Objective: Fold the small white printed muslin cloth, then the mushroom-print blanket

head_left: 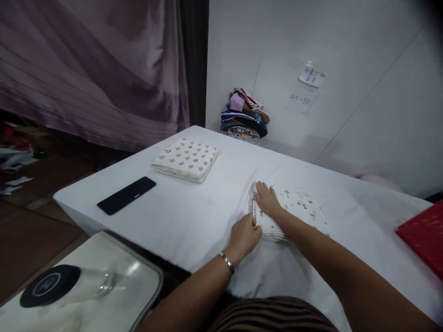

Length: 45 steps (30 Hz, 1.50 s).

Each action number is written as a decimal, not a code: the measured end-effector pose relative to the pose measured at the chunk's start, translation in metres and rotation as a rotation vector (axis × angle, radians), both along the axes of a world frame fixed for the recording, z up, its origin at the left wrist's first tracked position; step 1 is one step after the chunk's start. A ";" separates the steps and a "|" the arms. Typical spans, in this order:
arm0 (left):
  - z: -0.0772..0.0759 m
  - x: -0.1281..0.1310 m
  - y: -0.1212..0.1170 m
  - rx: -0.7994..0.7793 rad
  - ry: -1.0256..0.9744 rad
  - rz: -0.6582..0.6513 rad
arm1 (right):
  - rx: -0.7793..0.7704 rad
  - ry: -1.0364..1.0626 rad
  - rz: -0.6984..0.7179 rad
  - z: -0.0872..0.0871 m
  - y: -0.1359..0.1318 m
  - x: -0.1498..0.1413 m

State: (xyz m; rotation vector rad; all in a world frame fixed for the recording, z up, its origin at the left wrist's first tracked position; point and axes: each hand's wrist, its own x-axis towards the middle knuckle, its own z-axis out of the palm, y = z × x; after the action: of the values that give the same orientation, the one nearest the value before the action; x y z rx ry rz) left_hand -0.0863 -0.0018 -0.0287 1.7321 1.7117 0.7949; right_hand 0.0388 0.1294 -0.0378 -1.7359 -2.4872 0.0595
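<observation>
A white patterned cloth (pixel 304 207), folded, lies on the white table (pixel 194 216) in front of me. My right hand (pixel 267 199) rests flat on the cloth's left part, fingers stretched forward. My left hand (pixel 245 236), with a bracelet on the wrist, pinches the cloth's near left edge with curled fingers. A second folded white cloth (pixel 186 159) with small grey prints sits further back on the left, apart from both hands.
A black phone (pixel 126 195) lies near the table's left edge. A pile of coloured clothes (pixel 245 115) stands against the wall at the far corner. A red item (pixel 425 235) is at the right edge. A tray (pixel 114 276) with a glass jar (pixel 65 286) sits lower left.
</observation>
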 end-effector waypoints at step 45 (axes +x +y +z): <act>-0.019 -0.019 0.001 -0.014 -0.623 -0.050 | 0.079 0.405 0.283 0.021 -0.122 0.042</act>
State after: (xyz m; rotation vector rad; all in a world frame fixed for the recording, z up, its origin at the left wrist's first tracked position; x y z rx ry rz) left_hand -0.1057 -0.0005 -0.0479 1.3161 1.2386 1.1466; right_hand 0.0813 0.0076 -0.0166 -1.1881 -2.3676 0.2993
